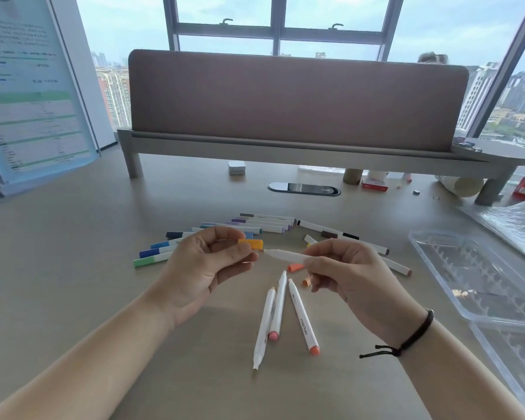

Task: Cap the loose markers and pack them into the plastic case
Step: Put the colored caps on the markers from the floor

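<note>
A: What does each grip hold?

B: The left hand [200, 268] pinches an orange cap [251, 244] between thumb and fingertips, grip pressed together on it. The right hand [350, 274] is closed around the barrel of a white marker [287, 255], its bare tip pointing at the cap's open end, just short of it.

A: And below the hands?

B: Three white markers [281, 310] lie on the counter [73, 268] in a loose fan, touching near their upper ends. Two show pinkish-orange ends toward the person. Two small loose orange caps [296, 267] sit just under the right hand.

A: The rest?

B: Behind the left hand, a row of capped markers [155, 252] in green, blues and purples; I cannot count them surely. A few dark-capped ones lie behind the right hand. The clear plastic case [479, 277] lies open at the right edge of the counter, well apart from the hands.
</note>
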`<state>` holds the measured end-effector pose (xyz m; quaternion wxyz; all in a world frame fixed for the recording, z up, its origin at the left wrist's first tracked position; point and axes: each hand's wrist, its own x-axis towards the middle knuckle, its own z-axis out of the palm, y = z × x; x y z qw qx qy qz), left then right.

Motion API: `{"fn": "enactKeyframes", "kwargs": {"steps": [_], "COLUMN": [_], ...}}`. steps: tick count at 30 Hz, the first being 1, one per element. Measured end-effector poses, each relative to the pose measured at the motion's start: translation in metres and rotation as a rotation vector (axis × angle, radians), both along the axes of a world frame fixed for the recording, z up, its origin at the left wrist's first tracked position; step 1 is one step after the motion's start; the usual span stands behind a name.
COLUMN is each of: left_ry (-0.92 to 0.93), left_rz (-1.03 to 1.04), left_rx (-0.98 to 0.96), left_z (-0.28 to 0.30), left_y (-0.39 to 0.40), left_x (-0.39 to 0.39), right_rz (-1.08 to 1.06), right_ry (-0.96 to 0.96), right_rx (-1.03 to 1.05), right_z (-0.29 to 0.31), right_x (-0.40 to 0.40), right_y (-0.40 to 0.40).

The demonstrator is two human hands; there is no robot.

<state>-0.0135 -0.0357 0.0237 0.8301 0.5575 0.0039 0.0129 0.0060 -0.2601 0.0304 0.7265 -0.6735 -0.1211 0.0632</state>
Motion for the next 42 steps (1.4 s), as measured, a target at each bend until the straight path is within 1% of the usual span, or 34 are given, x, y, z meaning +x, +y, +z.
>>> {"fn": "enactKeyframes", "kwargs": {"steps": [6,13,17,23,28,35,42], "left_ry": [-0.051,-0.100,-0.132,-0.154,-0.184,-0.185,-0.177], "left_rz": [0.047,0.006,0.030,0.019,0.066,0.066,0.074], "left_rx": [0.028,0.231,0.266,0.226,0.290,0.303,0.289], "left_z": [0.001,0.001,0.001,0.000,-0.003,-0.004,-0.003], "left_y": [0.000,-0.008,-0.009,-0.008,-0.012,-0.014,-0.013], "left_x": [-0.002,-0.009,-0.010,-0.011,-0.010,-0.011,-0.010], "right_rz": [-0.022,0.015,0.052,0.058,0.047,0.035,0.036], "right_ry": [0.024,0.033,0.126,0.202,0.223,0.243,0.220], "right_rx": [0.073,0.063,0.243,0.340,0.327,0.296,0.280], "right_z": [0.003,0.004,0.006,0.004,0.003,0.002,0.003], "right_x": [0.000,-0.006,-0.008,-0.012,-0.012,-0.011,-0.010], "right_y": [-0.001,0.003,0.004,0.010,0.009,0.010,0.009]}}
